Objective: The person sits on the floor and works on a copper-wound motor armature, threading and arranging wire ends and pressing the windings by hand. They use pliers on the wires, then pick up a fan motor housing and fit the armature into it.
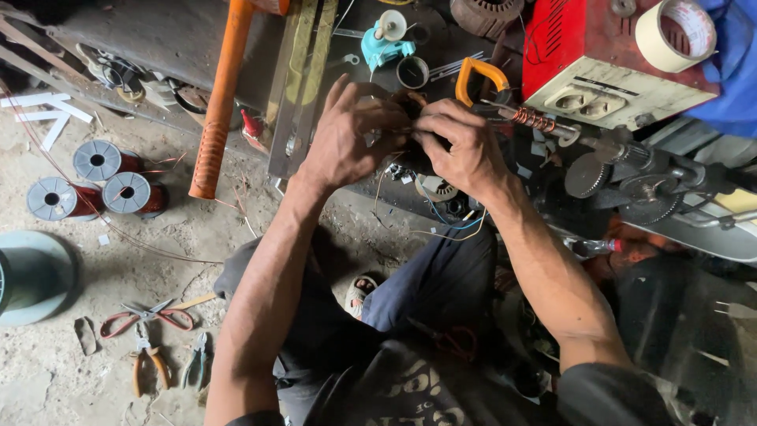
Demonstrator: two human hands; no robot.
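both your hands clamped on the dark wound part (410,110): left hand (347,134), right hand (461,146); thin wires (441,225) hang below, pliers (150,367) on floor.

Three copper-wire spools (95,181) lie far left on the dusty floor (47,371); red-handled scissors (150,317) and orange-handled pliers (147,363) lie nearer.

A dusty, sandy floor (71,371) fills the lower left, lit by flat daylight. Three wire spools (95,185) lie on it; below them rest red-handled scissors (150,315) and two pliers (169,367). Right of the spools an orange pipe (221,102) leans against a dark metal bench (173,35). Far right of the spools stands a red machine housing (599,55).
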